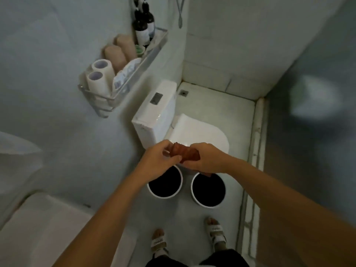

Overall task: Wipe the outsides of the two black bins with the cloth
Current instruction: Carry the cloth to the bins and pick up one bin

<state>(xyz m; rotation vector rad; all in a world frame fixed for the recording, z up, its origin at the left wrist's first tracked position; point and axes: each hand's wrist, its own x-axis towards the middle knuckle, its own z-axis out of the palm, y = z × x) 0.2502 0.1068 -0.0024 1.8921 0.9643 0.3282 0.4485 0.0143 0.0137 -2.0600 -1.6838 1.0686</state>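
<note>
- Your left hand (pixel 157 160) and right hand (pixel 207 160) meet directly above the near edge of the white ceramic toilet (pixel 194 132), whose lid is closed.
- Both hands hold the crumpled reddish-brown cloth (pixel 184 153) between them, over that same edge.
- The left fingers are curled and pinch the cloth's left end; the right fingers are curled around its right end, and a corner of cloth hangs below the right hand.
- The left round black bin with a white rim (pixel 165 185) stands on the floor just in front of the toilet, partly hidden by your left wrist.
- The right round black bin with a white rim (pixel 208 190) stands beside it, also in front of the toilet; the two bins are near each other, not touching.
- Neither hand nor the cloth touches a bin.
- A wall-mounted wire shelf (pixel 100 105) holding white paper rolls (pixel 100 72) and dark bottles (pixel 143 26) hangs above and left of the toilet's cistern.
- Your sandalled feet (pixel 159 243) stand in front of the toilet, nearer you than the bins.
</note>
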